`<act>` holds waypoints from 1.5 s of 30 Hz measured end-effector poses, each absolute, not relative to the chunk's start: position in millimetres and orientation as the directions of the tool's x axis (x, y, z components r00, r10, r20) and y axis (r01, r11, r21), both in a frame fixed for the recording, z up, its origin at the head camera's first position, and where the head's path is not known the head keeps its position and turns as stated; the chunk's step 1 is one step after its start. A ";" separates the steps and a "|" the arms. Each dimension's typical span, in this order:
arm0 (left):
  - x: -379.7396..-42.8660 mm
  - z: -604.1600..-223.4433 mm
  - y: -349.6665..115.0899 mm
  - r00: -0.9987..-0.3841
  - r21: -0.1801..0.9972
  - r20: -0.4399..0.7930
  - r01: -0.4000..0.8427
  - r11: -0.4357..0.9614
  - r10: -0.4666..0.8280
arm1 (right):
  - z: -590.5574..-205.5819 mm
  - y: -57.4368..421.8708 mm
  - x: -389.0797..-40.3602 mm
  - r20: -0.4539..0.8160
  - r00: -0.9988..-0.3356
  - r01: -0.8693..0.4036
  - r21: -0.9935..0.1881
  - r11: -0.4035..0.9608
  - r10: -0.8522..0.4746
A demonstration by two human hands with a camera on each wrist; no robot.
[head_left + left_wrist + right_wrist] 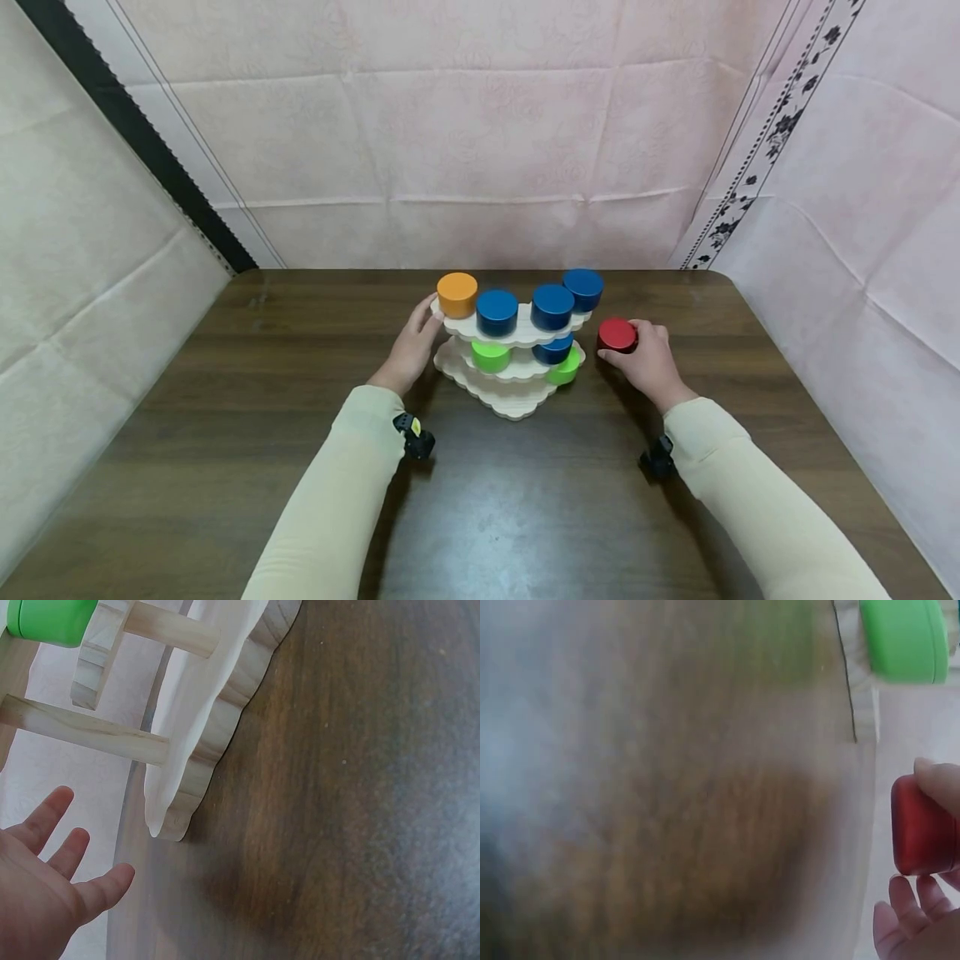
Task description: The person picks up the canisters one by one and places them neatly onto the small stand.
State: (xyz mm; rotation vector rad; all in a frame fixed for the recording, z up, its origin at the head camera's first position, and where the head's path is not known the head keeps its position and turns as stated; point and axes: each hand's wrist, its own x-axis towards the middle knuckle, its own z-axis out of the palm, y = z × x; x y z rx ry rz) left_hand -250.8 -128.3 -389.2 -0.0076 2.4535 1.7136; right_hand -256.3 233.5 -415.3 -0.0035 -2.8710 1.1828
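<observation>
A pale wooden tiered stand (510, 404) with scalloped edges stands on the table. Its top tier carries an orange round tin (457, 296) at the left and several blue round tins (497, 313). Lower down sit green tins (491, 357) and a blue one. My left hand (411, 343) holds the top tier's left corner beside the orange tin; its other fingers (112, 889) spread loosely below in the left wrist view. To the right of the stand, my right hand (647, 358) grips a red round tin (922, 832) between thumb and fingers, lid upward.
The brown wooden table (225, 467) runs back to a pale cloth wall (480, 133), with more cloth at both sides. A black wrist camera (415, 437) is on the left wrist and another (657, 458) on the right.
</observation>
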 end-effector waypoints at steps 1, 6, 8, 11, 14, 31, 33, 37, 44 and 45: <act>-250.9 -389.1 -128.3 -0.989 0.934 -0.124 -0.088 0.346 0.082 | -414.6 233.0 -254.5 0.039 -0.999 -0.018 -0.703 0.711 0.014; -250.8 -388.6 -128.3 -0.989 0.936 -0.124 -0.088 0.342 0.085 | -407.9 229.8 -244.0 0.055 -0.998 -0.032 -0.705 0.708 0.010; -250.6 -388.4 -128.5 -0.989 0.935 -0.125 -0.089 0.343 0.085 | -405.1 228.8 -239.8 0.054 -0.998 -0.030 -0.708 0.706 0.011; -250.3 -388.1 -129.0 -0.988 0.934 -0.129 -0.093 0.346 0.081 | -401.6 226.5 -233.4 0.048 -0.999 -0.030 -0.706 0.707 0.006; -250.3 -387.9 -129.4 -0.988 0.932 -0.130 -0.095 0.350 0.078 | -399.8 224.5 -227.3 0.050 -0.999 -0.037 -0.702 0.711 -0.002; -246.7 -378.8 -126.0 -0.987 0.938 -0.121 -0.079 0.337 0.106 | -394.3 210.3 -192.0 0.089 -0.995 -0.102 -0.707 0.699 -0.055; -247.0 -379.2 -126.3 -0.987 0.938 -0.118 -0.075 0.337 0.110 | -393.5 207.3 -187.6 0.079 -0.995 -0.099 -0.707 0.700 -0.061; -249.9 -384.4 -127.4 -0.989 0.936 -0.112 -0.071 0.345 0.099 | -394.3 201.2 -180.8 0.064 -0.995 -0.097 -0.704 0.704 -0.074; -249.0 -384.6 -128.6 -0.990 0.936 -0.104 -0.066 0.347 0.093 | -396.6 187.2 -172.1 0.050 -0.992 -0.120 -0.705 0.699 -0.120; -248.9 -384.8 -128.9 -0.990 0.935 -0.105 -0.067 0.349 0.091 | -397.3 185.0 -171.1 0.049 -0.991 -0.125 -0.706 0.697 -0.128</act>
